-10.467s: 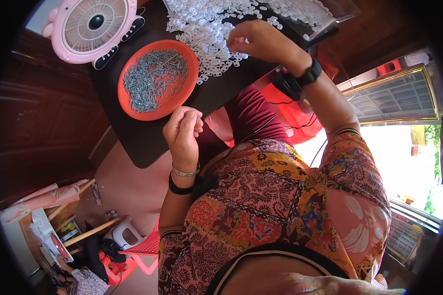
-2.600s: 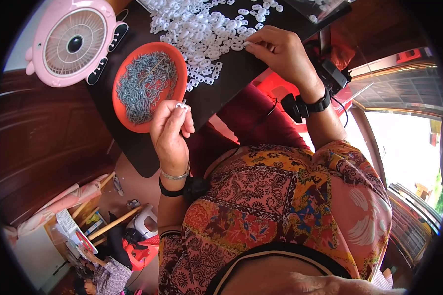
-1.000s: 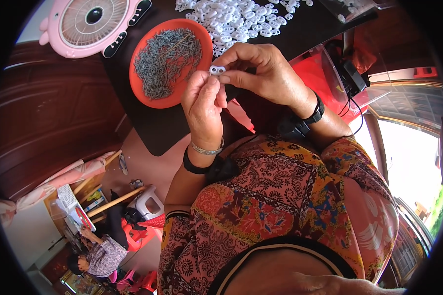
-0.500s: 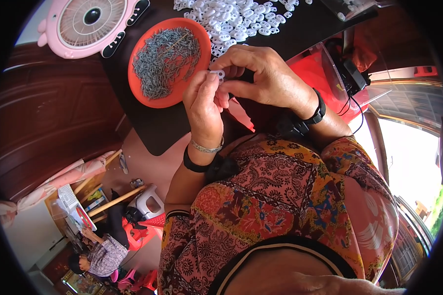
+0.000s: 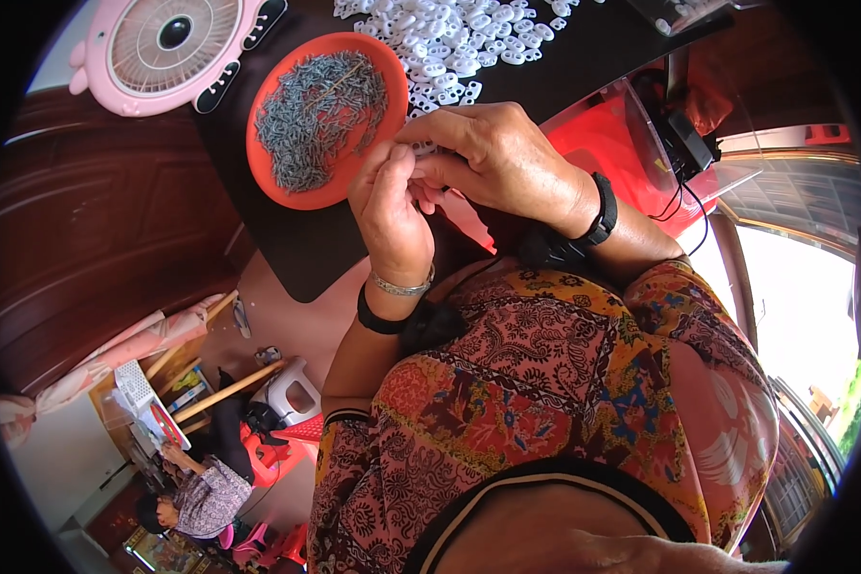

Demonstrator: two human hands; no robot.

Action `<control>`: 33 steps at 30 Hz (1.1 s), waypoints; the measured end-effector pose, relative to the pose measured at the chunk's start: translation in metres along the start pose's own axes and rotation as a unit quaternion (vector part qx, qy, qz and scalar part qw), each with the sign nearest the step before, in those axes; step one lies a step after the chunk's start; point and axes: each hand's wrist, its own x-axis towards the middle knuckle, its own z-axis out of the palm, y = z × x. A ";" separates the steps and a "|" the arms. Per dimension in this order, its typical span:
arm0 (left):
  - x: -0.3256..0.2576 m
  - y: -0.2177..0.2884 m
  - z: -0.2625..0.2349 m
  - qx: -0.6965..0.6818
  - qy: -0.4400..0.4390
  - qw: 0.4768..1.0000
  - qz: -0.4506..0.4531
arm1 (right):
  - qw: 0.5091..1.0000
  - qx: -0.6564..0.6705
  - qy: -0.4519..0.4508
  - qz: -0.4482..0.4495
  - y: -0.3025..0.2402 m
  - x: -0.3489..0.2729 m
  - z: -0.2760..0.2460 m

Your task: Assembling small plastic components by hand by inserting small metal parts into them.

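My left hand [image 5: 392,215] is closed in a pinch on a small white plastic piece [image 5: 423,148] with holes, mostly covered by the fingers. My right hand [image 5: 512,167] reaches over from the right, its fingertips closed against the left fingertips and the piece. Whether it holds something small of its own is hidden. Just left of the hands, an orange-red plastic bowl [image 5: 397,91] holds a heap of small grey screws [image 5: 306,124]. Beyond the hands lies a pile of the same white two-holed pieces [image 5: 450,43] on the dark table [image 5: 306,244].
A pink fan [image 5: 172,38] stands at the far left of the table. On the right are a red container [image 5: 593,143] and a black device [image 5: 689,143] with cables. A person in a patterned top [image 5: 210,497] sits at the lower left.
My right hand has come down and closed in over the white piece, covering most of it. The left hand has barely moved.
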 end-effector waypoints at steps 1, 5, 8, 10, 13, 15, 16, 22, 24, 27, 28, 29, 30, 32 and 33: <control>0.000 0.000 0.000 0.001 0.005 1.000 -0.002 | 1.000 0.000 0.000 0.001 0.001 0.000 0.000; 0.001 0.001 0.001 -0.004 0.006 1.000 -0.012 | 1.000 -0.015 -0.002 -0.020 0.006 0.001 0.000; 0.002 0.002 0.001 -0.007 0.000 1.000 -0.014 | 0.999 -0.030 -0.007 -0.026 0.006 0.000 0.000; 0.003 -0.002 0.003 -0.021 0.002 1.000 -0.017 | 0.998 -0.046 -0.022 -0.031 0.006 -0.002 -0.003; 0.000 -0.001 -0.001 -0.014 0.034 0.999 -0.005 | 0.993 -0.081 -0.041 -0.072 0.009 -0.002 0.000; -0.001 0.000 -0.001 0.001 0.052 0.999 -0.011 | 0.994 -0.073 -0.047 -0.063 0.008 -0.001 0.002; 0.000 -0.002 -0.001 0.004 0.046 0.999 -0.006 | 0.993 -0.086 -0.046 -0.066 0.008 -0.002 0.002; 0.000 -0.002 0.006 0.005 0.049 0.999 -0.007 | 0.997 -0.051 -0.056 -0.008 -0.001 0.002 -0.010; 0.000 -0.001 0.007 0.007 0.063 0.998 -0.015 | 0.996 -0.051 -0.068 0.025 -0.003 0.003 -0.014; 0.000 -0.002 0.003 0.013 0.039 0.999 -0.010 | 0.997 -0.042 -0.060 -0.005 -0.002 0.004 -0.014; 0.000 -0.003 0.003 0.014 0.041 0.999 -0.007 | 0.997 -0.060 -0.053 -0.020 0.000 0.003 -0.012; 0.000 -0.004 0.003 0.014 0.042 0.999 -0.003 | 0.995 -0.078 -0.047 -0.036 0.001 0.003 -0.010; 0.000 -0.004 0.003 0.012 0.041 0.999 -0.004 | 0.995 -0.080 -0.048 -0.034 0.001 0.002 -0.009; 0.000 -0.004 0.004 0.029 0.060 0.998 -0.004 | 0.994 -0.087 -0.056 -0.043 0.002 0.001 -0.008; 0.000 -0.004 0.004 0.028 0.060 0.998 -0.004 | 0.994 -0.088 -0.056 -0.042 0.003 0.002 -0.008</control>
